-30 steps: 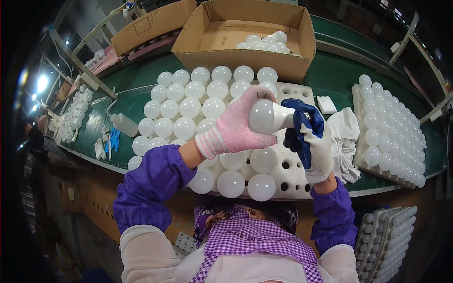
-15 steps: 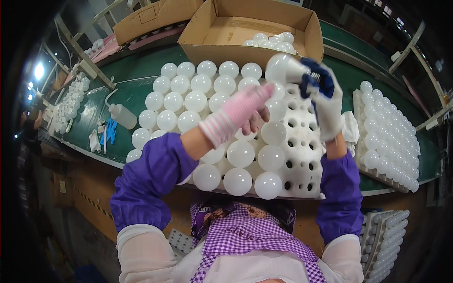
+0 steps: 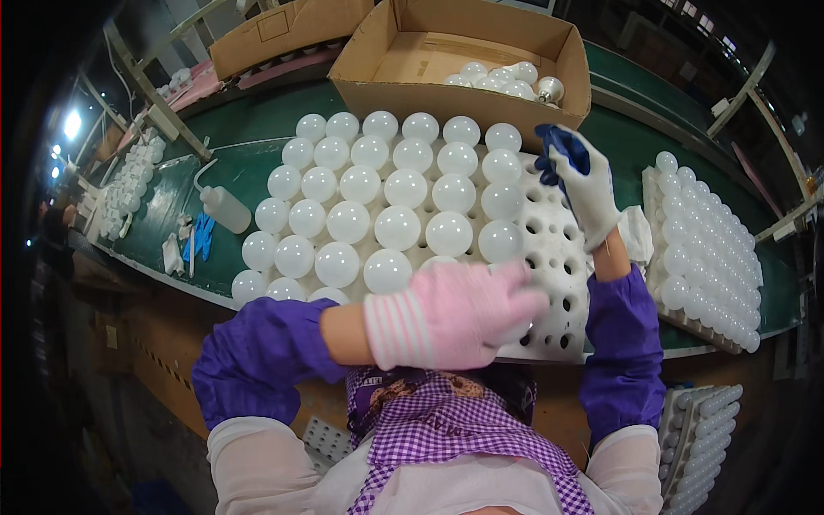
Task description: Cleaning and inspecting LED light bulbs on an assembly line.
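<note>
While the right hand [image 3: 577, 172] hovers over the far right corner of the tray [image 3: 549, 249], fingers loosely curled around nothing, the blurred left hand [image 3: 455, 316] crosses its near edge, grip indeterminable; a low sweep could dislodge white bulbs [image 3: 397, 227] seated in the tray

Round white bulbs [image 3: 397, 227] stand globe-up in rows. The pale tray [image 3: 549, 287] under them shows open holes at right.
</note>
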Demonstrator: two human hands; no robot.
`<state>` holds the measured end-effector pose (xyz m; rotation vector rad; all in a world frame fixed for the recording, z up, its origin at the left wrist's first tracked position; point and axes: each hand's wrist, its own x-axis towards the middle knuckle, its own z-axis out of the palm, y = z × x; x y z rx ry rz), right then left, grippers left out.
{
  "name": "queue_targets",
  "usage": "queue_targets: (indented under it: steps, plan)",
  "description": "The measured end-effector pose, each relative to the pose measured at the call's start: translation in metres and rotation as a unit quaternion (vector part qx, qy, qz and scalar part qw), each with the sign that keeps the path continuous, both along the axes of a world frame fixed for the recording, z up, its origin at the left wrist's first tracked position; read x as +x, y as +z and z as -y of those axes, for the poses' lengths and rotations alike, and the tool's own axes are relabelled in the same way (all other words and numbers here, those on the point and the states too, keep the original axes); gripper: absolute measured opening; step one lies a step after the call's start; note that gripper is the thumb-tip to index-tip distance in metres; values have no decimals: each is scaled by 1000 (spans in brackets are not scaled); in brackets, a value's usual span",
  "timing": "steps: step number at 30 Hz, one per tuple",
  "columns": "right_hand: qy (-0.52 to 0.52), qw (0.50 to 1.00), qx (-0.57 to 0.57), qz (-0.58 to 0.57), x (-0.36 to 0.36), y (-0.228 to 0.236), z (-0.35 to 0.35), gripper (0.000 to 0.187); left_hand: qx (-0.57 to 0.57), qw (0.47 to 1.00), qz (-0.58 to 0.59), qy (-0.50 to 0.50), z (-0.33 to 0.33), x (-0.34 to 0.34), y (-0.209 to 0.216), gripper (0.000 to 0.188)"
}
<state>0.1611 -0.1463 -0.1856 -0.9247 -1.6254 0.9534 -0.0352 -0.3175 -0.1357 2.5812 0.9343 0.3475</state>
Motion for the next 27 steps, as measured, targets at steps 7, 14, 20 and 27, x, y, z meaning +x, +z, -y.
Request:
queue_targets:
  steps: [7, 14, 20, 27]
  plan:
    - [246, 908, -288, -179, 1, -3, 77, 34, -50, 904, 380, 189, -29, -35, -16, 56]
    - [161, 957, -187, -152, -35, 17, 114, 29, -26, 913, 360, 190, -27, -48, -13, 57]
    - [88, 981, 170, 25, -37, 16, 120, 38, -411, 759, 463, 200, -28, -60, -1, 55]
    - [136, 973, -117, -144, -31, 15, 113, 32, -240, 852, 430, 179, -44, -45, -14, 55]
